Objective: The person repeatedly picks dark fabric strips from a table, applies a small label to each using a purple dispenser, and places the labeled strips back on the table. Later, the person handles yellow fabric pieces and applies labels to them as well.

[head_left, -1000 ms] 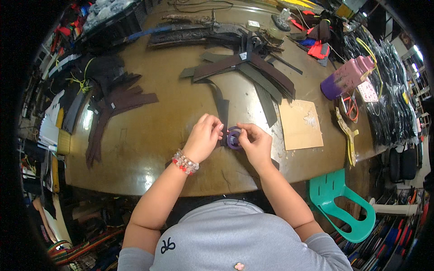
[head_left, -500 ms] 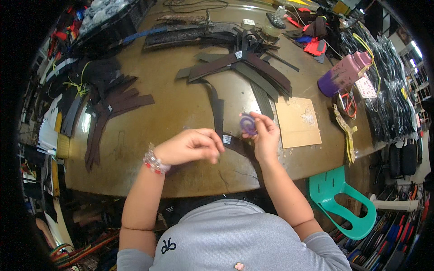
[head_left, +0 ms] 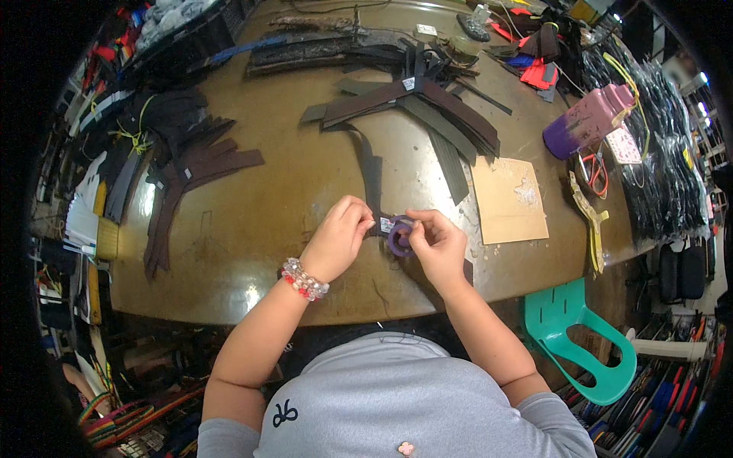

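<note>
Right hand (head_left: 440, 250): fingers clamped on purple flat spiral coil (head_left: 395, 245), centre frame.
Left hand (head_left: 334, 241): fingertips together; anything between them too small to tell. Coil partly hides dark fabric strip (head_left: 372, 179) bearing 1 white label (head_left: 386, 225).

Room left of the bare left hand (head_left: 336, 238) over glossy brown tabletop (head_left: 244, 198); ahead, fanned dark-brown flat strips (head_left: 458, 118) obstruct; rightward, a pink-and-purple bottle (head_left: 589, 122) blocks!

A glossy brown table (head_left: 267, 191) spreads before me across the centre, bright with glare (head_left: 252, 295); I see a green chair (head_left: 553, 324) lower right, lamps (head_left: 702, 79) glowing upper right.
</note>
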`<action>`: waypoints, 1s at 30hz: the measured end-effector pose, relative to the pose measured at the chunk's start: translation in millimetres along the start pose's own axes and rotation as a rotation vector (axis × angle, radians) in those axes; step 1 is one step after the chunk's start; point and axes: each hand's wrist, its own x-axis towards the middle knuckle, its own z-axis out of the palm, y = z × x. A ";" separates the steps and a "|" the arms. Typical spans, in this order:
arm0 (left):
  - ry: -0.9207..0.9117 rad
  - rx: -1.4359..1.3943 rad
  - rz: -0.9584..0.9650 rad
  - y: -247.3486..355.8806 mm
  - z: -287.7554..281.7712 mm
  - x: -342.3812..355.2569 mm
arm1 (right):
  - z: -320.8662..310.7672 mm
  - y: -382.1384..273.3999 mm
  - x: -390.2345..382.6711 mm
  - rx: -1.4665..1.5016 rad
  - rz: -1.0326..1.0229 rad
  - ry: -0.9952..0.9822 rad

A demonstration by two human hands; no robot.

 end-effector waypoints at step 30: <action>-0.016 0.338 0.193 14.0 -1.7 0.8 | 0.1 -0.9 9.0 0.020 0.055 0.080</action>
